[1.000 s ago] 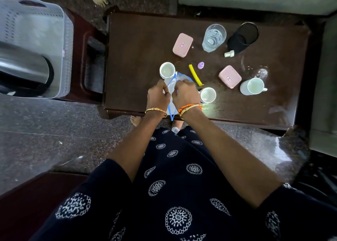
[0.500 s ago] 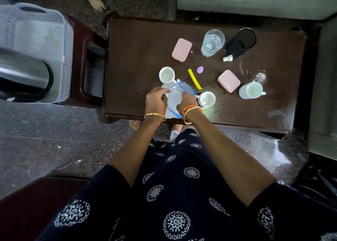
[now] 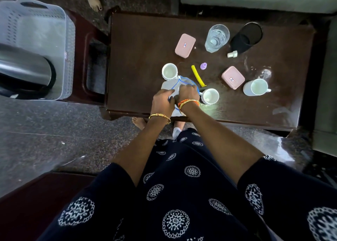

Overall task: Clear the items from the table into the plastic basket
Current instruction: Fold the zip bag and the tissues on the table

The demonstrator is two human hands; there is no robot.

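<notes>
Since half a second ago our two hands have pushed the white cloth with blue trim (image 3: 168, 85) flatter onto the table (image 3: 138, 58), and a second ago we held it bunched up between them. Now our left hand (image 3: 162, 102) lies palm down on the cloth with the fingers curled over it, pressing more than pinching; whether it truly grips the fabric we cannot tell. Our right hand (image 3: 187, 95) sits just beside it, fingers bent and bearing down on the same cloth, and there too the grip is hidden from us.

Touching the cloth's far left corner stands a white cup (image 3: 169, 71). Just beside our right hand sits a second white cup (image 3: 210, 96), and a yellow strip (image 3: 197, 76) lies between the two. Farther right are a pink box (image 3: 232, 77) and a white mug (image 3: 256, 87) lying on its side. Beyond them we see a small purple cap (image 3: 203, 66), another pink box (image 3: 185, 45), a clear glass (image 3: 216, 37), a little white cap (image 3: 232, 54) and a black mesh cup (image 3: 245, 37) tipped over.

Well apart, off the table's left end, waits the plastic basket (image 3: 67, 46) with a steel kettle (image 3: 25, 71) lying in it.
</notes>
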